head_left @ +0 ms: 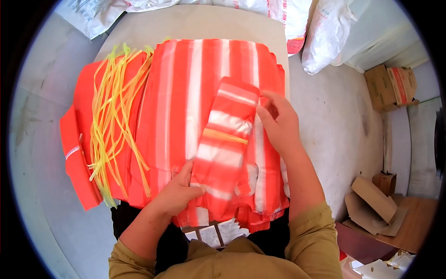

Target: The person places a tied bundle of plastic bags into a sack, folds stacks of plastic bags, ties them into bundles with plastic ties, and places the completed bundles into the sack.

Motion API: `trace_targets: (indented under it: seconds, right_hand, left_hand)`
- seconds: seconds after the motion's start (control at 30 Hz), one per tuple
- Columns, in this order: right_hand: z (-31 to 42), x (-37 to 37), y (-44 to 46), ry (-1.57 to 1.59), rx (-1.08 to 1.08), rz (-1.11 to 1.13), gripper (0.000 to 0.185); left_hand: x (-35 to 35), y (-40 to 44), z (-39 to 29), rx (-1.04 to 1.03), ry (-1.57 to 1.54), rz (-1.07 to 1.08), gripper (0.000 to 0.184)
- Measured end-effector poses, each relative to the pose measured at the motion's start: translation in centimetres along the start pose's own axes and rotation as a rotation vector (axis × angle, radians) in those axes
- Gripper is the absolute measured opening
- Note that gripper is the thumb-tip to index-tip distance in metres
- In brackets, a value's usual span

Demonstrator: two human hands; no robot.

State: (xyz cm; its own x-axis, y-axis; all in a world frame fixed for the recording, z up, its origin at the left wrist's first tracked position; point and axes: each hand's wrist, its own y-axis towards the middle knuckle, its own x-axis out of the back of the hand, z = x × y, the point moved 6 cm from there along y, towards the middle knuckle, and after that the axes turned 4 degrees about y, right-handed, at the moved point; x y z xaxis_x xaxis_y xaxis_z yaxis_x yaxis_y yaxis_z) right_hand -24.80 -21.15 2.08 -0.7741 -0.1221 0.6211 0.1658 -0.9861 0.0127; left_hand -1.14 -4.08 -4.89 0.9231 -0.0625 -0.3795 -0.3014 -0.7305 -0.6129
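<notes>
A folded bundle of red-and-white striped plastic bags (218, 158), with a yellow strip (225, 136) around its middle, lies slanted over a large stack of the same striped bags (179, 93). Gripping its lower left edge is my left hand (181, 189), thumb on top and the other fingers partly hidden. My right hand (281, 121) closes on the bundle's upper right edge with bent thumb and fingers. To the left, loose yellow strips (116, 107) are spread over red folded plastic (83, 88). Another red bundle (76, 158) with a pale tie sits at the far left.
The stack rests on a beige tabletop (213, 21). White sacks (327, 35) stand behind and to the right. Cardboard boxes (390, 88) are by the right wall, and an opened carton (371, 207) lies on a brown surface (413, 218) at lower right.
</notes>
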Motion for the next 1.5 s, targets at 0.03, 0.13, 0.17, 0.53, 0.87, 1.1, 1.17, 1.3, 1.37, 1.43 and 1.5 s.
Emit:
trace_targets:
  seconds: [0.03,0.13,0.17,0.53,0.87,1.1,1.17,1.3,1.37,1.43,1.5]
  right_hand:
    - [0.5,0.5,-0.4,0.007,-0.136,0.069,0.059]
    - [-0.4,-0.8,-2.2,0.224,-0.286,0.186,0.070]
    - [-0.6,-1.6,-2.7,0.329,-0.294,0.209,0.074]
    - [0.7,-2.2,-2.7,0.935,-0.322,0.025,0.085]
    - [-0.4,-2.6,-2.4,0.678,-0.291,0.076,0.078]
    - [0.5,-2.1,-2.3,0.767,-0.244,0.072,0.077]
    - [0.2,-2.3,-2.2,0.626,-0.229,0.134,0.076]
    - [-0.3,-2.7,-2.2,0.481,-0.199,0.243,0.076]
    - [-0.4,-2.6,-2.2,0.412,-0.196,0.242,0.076]
    - [-0.6,-3.1,-2.5,0.496,-0.195,0.262,0.076]
    - [-0.5,-3.4,-3.0,0.564,-0.206,0.271,0.075]
  left_hand:
    - [0.2,0.0,0.0,0.002,0.012,-0.006,0.091]
    - [-0.6,-0.3,-0.8,-0.035,-0.015,0.057,0.088]
    - [-1.1,-0.4,-1.1,-0.051,-0.034,0.093,0.087]
    - [-1.7,-0.9,-1.2,-0.090,0.066,0.079,0.087]
    - [-2.1,-1.0,-1.0,-0.085,0.072,0.070,0.083]
    - [-1.8,-1.0,-1.0,-0.085,0.136,0.077,0.088]
    - [-1.8,-0.8,-0.6,-0.074,0.114,0.078,0.089]
    - [-2.3,-0.9,-1.0,-0.045,0.085,0.026,0.090]
    - [-2.3,-1.0,-1.2,-0.037,0.103,0.019,0.091]
    - [-2.1,-0.7,-0.8,-0.061,0.074,0.023,0.092]
    - [-2.0,-0.6,-0.7,-0.067,0.060,0.026,0.092]
